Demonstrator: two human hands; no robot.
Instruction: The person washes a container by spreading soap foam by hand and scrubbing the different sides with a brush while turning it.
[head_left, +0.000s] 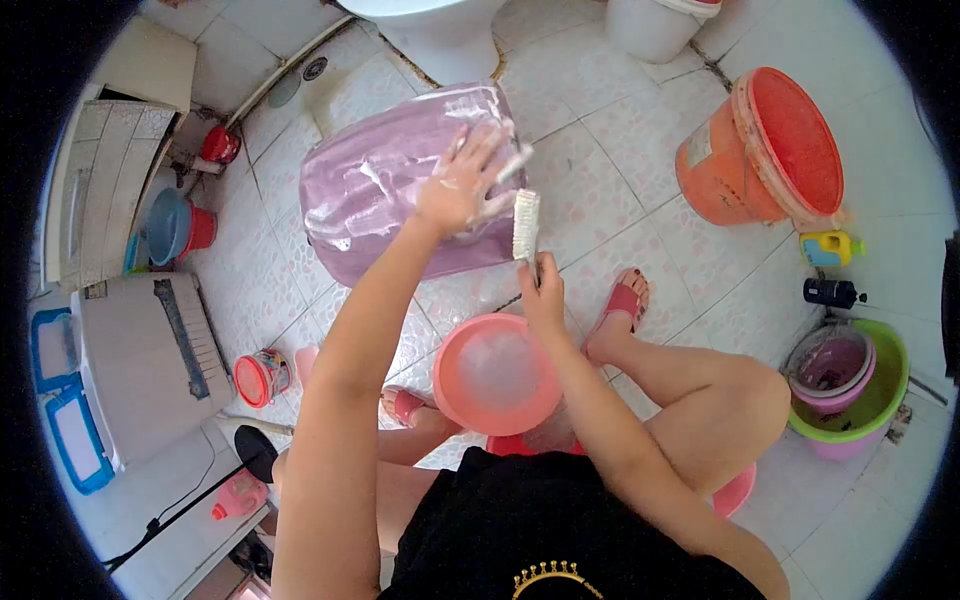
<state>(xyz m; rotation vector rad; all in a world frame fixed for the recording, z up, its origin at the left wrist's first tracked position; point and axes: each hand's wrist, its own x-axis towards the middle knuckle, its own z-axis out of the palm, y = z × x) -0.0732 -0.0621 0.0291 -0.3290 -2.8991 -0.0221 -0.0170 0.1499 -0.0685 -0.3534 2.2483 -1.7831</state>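
A purple suitcase-like case (375, 215), streaked with white suds, lies on the tiled floor. My left hand (465, 185) rests on its upper right part, fingers spread and foamy. In my right hand (542, 295) is the handle of a white scrub brush (526, 222). The brush stands just beside the case's right edge, its bristles coated in foam; whether it touches the case I cannot tell. Below both hands, between my feet, sits a pink basin (450, 385) of cloudy, sudsy water.
An orange bucket (712, 170) stands at right, near a yellow bottle (830, 248), a dark bottle (832, 292) and stacked basins (885, 350). A toilet base (440, 45) is beyond the case. To the left are a washing machine (140, 350) and a small red-lidded pail (262, 378).
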